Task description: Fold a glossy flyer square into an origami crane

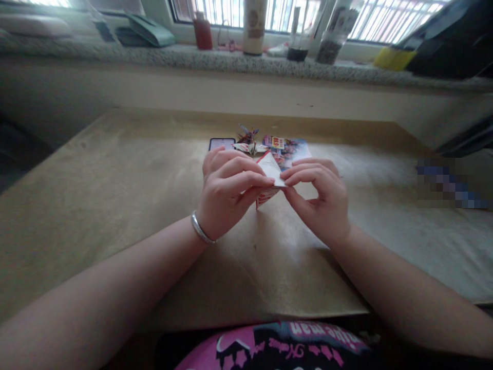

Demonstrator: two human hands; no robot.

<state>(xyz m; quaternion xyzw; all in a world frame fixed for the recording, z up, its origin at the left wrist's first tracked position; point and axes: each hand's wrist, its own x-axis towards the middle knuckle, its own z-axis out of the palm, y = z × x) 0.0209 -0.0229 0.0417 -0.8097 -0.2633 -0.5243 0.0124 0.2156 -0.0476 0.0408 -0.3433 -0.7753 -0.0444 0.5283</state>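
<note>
One folded paper [270,169]: at the centre of the frame, held between the two hands above the tabletop; white upper face, red strip at its upper edge, red-printed flap hanging below.
Paper's direction: a pointed corner aims to the top of the frame, slightly left; the white face's long axis slants from there down to the lower right, while the printed flap's lowest corner points down.
Left hand [227,182]: thumb and forefinger pinched on the paper's near edge, nearly together, other fingers curved over its left side.
Right hand [321,192]: thumb beneath and fingertips above, clasping the paper's right corner; a rounded gap shows between thumb and forefinger behind the pinch.
Bracelet [202,229]: silver, around the left wrist.
Behind the paper: a smartphone [222,144] at upper left of the hands, a white-and-red folded paper piece [249,148], a dark spiky folded piece [247,134] just above it, and a printed leaflet [296,150] to the right.
Tabletop [127,180]: spreads wide to both sides of the hands; its near edge crosses the lower frame, its far edge meets the wall.
Windowsill [231,60]: bottles along the top.
</note>
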